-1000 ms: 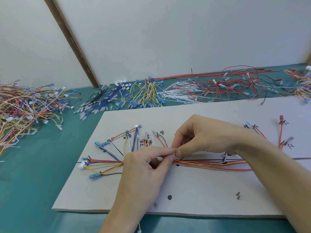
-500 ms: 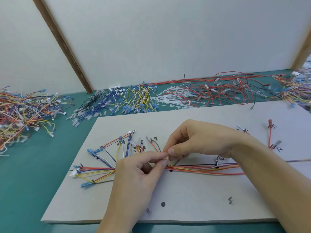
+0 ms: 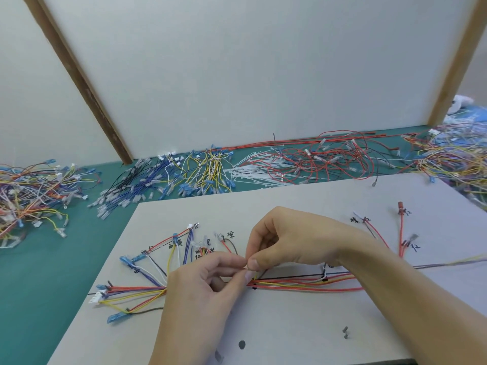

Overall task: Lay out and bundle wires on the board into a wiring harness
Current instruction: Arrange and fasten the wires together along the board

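A grey board [image 3: 303, 325] lies on the teal table, with a bundle of red, yellow and orange wires [image 3: 303, 284] running along a black line across its middle. The wires fan out at the left into branches with blue and white connectors [image 3: 123, 293]. My left hand [image 3: 205, 291] and my right hand [image 3: 287, 241] meet over the bundle's middle, fingertips together, both pinching something small and pale at the bundle; what it is stays hidden by the fingers. More red wire ends [image 3: 402, 233] stand at the board's right.
Loose wire piles lie beyond the board: mixed colours far left [image 3: 29, 196], blue and yellow [image 3: 168, 180], white cable ties [image 3: 261, 171], red wires [image 3: 334, 156], and another tangle at the right [image 3: 453, 156]. A white wall with wooden struts stands behind. Small grey pegs [image 3: 345, 332] sit on the board's near part.
The view has tilted up and shifted right, so the board sits lower in frame. Both hands stay together at the same spot on the bundle, fingertips working closely.
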